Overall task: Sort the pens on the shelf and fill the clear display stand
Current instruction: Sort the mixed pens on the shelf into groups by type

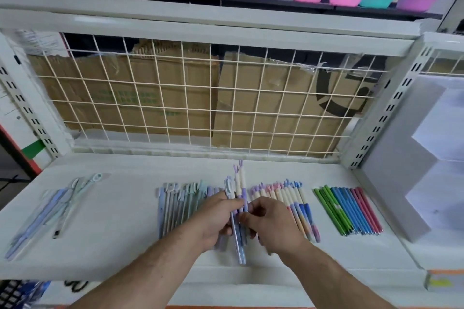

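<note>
left hand [216, 218] curls its fingers round a bunch of pens [237, 184] over the shelf [113, 246] middle; right hand [273, 223] pinches that bunch from 3 o'clock. pen rows [349, 211] lie at 9 and 3 o'clock.

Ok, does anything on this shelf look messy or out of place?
Yes: the far-left pile of pens lies loose, fanned and crossing at angles, while the green, blue and pink row on the right lies neatly parallel. The held pens, gripped by the left hand and right hand, are just raised off the shelf.
</note>
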`<move>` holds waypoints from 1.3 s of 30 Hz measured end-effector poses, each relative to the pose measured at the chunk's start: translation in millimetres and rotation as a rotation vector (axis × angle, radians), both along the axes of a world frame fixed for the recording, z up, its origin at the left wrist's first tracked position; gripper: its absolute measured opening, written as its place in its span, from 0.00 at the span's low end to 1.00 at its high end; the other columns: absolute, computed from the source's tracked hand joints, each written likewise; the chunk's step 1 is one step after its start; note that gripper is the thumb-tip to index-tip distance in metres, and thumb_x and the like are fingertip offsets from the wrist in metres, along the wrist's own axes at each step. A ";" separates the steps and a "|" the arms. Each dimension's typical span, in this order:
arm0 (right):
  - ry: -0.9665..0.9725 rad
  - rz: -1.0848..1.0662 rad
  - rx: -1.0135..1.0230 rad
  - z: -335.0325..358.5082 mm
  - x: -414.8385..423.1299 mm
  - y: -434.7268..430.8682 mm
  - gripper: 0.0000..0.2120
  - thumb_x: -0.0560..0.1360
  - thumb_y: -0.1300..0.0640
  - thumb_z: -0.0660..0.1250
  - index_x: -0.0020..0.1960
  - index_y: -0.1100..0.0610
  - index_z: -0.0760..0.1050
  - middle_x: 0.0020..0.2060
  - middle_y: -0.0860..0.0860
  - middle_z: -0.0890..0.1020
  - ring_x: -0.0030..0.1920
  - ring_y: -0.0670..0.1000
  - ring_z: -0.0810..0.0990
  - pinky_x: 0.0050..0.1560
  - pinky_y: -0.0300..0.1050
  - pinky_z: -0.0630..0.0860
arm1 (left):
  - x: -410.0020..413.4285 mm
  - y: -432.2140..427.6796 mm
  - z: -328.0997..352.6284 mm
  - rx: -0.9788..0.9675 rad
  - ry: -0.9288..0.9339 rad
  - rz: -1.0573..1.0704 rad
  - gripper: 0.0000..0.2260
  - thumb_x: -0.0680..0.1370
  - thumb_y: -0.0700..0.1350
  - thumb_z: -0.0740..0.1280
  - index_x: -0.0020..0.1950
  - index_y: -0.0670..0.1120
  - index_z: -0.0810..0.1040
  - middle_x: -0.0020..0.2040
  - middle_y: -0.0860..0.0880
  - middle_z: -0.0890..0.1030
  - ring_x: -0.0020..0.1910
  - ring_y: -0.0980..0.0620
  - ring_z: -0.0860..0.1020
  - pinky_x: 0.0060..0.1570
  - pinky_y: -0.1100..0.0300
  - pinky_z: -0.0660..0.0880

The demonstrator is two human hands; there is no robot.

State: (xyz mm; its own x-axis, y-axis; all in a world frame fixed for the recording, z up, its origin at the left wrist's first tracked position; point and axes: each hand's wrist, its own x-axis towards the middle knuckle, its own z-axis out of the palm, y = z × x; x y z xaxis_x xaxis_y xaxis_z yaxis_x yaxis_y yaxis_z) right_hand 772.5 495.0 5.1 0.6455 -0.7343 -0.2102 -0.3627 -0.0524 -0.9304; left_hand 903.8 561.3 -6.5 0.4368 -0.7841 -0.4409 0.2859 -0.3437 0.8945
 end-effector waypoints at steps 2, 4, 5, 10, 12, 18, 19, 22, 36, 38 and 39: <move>0.010 -0.008 -0.006 -1.8 -6.2 -2.8 0.06 0.75 0.62 0.74 0.43 0.61 0.78 0.25 0.49 0.80 0.21 0.44 0.74 0.21 0.34 0.68 | -5.6 -3.5 -3.2 0.004 -0.012 0.003 0.02 0.80 0.40 0.66 0.49 0.43 0.75 0.32 0.47 0.74 0.26 0.52 0.72 0.23 0.65 0.61; 0.047 -0.013 -0.041 -4.9 -10.6 -5.1 0.07 0.74 0.60 0.75 0.42 0.59 0.78 0.25 0.47 0.79 0.22 0.44 0.74 0.22 0.34 0.68 | -9.4 -6.1 -7.1 0.034 -0.061 -0.010 0.03 0.80 0.41 0.65 0.48 0.43 0.76 0.34 0.46 0.73 0.28 0.51 0.71 0.24 0.64 0.62; 0.081 -0.016 -0.077 -6.8 -12.1 -6.1 0.07 0.74 0.59 0.75 0.41 0.58 0.77 0.24 0.46 0.79 0.23 0.43 0.75 0.23 0.34 0.68 | -10.8 -6.7 -9.0 0.056 -0.092 -0.026 0.03 0.80 0.42 0.65 0.48 0.43 0.76 0.34 0.46 0.72 0.27 0.51 0.70 0.24 0.64 0.62; 0.265 -0.043 -0.243 -17.5 -17.0 -13.2 0.10 0.72 0.54 0.75 0.38 0.51 0.74 0.29 0.46 0.78 0.29 0.45 0.75 0.32 0.38 0.72 | -12.9 -7.8 -16.2 0.172 -0.227 -0.063 0.08 0.77 0.45 0.65 0.39 0.45 0.70 0.28 0.48 0.69 0.20 0.51 0.67 0.21 0.69 0.59; 0.336 -0.026 -0.298 -21.4 -18.1 -15.2 0.11 0.72 0.54 0.75 0.37 0.50 0.73 0.30 0.45 0.77 0.31 0.45 0.75 0.31 0.36 0.69 | -12.5 -7.8 -18.8 0.202 -0.241 -0.055 0.09 0.75 0.45 0.66 0.38 0.45 0.70 0.26 0.48 0.69 0.19 0.50 0.66 0.24 0.67 0.58; 0.471 -0.029 -0.386 -27.4 -16.0 -16.2 0.15 0.72 0.52 0.74 0.32 0.50 0.70 0.22 0.44 0.72 0.21 0.40 0.72 0.22 0.30 0.62 | -13.4 -7.0 -25.4 0.218 -0.246 -0.108 0.04 0.72 0.41 0.65 0.39 0.44 0.70 0.34 0.43 0.69 0.25 0.48 0.66 0.28 0.61 0.60; 0.484 -0.031 -0.408 -28.1 -16.4 -16.0 0.15 0.72 0.51 0.74 0.33 0.50 0.70 0.24 0.44 0.73 0.23 0.41 0.72 0.24 0.32 0.63 | -13.5 -7.7 -27.1 0.219 -0.237 -0.111 0.04 0.72 0.41 0.65 0.40 0.44 0.70 0.36 0.43 0.69 0.27 0.48 0.66 0.27 0.62 0.61; 0.512 -0.023 -0.456 -31.2 -19.4 -16.3 0.16 0.73 0.47 0.73 0.34 0.50 0.69 0.27 0.45 0.76 0.28 0.44 0.73 0.29 0.37 0.66 | -15.1 -10.3 -32.1 0.220 -0.184 -0.114 0.05 0.75 0.41 0.65 0.41 0.44 0.69 0.35 0.45 0.68 0.29 0.49 0.66 0.24 0.63 0.62; 0.647 -0.003 -0.692 -44.0 -21.0 -11.0 0.09 0.78 0.45 0.65 0.46 0.47 0.66 0.31 0.43 0.70 0.31 0.42 0.69 0.29 0.38 0.62 | -15.1 -20.7 -26.9 0.199 -0.126 -0.090 0.05 0.78 0.42 0.65 0.42 0.45 0.72 0.32 0.47 0.69 0.27 0.51 0.68 0.23 0.63 0.62; 0.645 -0.005 -0.714 -44.0 -19.8 -10.8 0.09 0.78 0.44 0.64 0.47 0.46 0.65 0.31 0.43 0.69 0.31 0.42 0.69 0.28 0.38 0.62 | -14.8 -19.3 -25.7 0.199 -0.153 -0.089 0.04 0.78 0.44 0.65 0.45 0.44 0.74 0.34 0.46 0.70 0.28 0.50 0.68 0.23 0.63 0.62; 0.647 -0.004 -0.722 -44.0 -19.1 -10.8 0.09 0.78 0.44 0.64 0.48 0.46 0.65 0.31 0.43 0.69 0.31 0.43 0.69 0.28 0.38 0.63 | -15.2 -18.5 -25.3 0.192 -0.165 -0.091 0.04 0.78 0.44 0.64 0.46 0.44 0.75 0.34 0.46 0.70 0.28 0.50 0.68 0.24 0.63 0.62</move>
State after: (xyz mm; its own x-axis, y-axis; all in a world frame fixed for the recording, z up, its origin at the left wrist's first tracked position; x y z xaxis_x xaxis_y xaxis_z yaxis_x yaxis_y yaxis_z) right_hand 753.4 484.2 -38.9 0.5607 -0.8277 -0.0215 -0.7945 -0.5306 -0.2955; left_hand 888.6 542.8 -31.8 0.4467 -0.7320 -0.5145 0.1023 -0.5295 0.8421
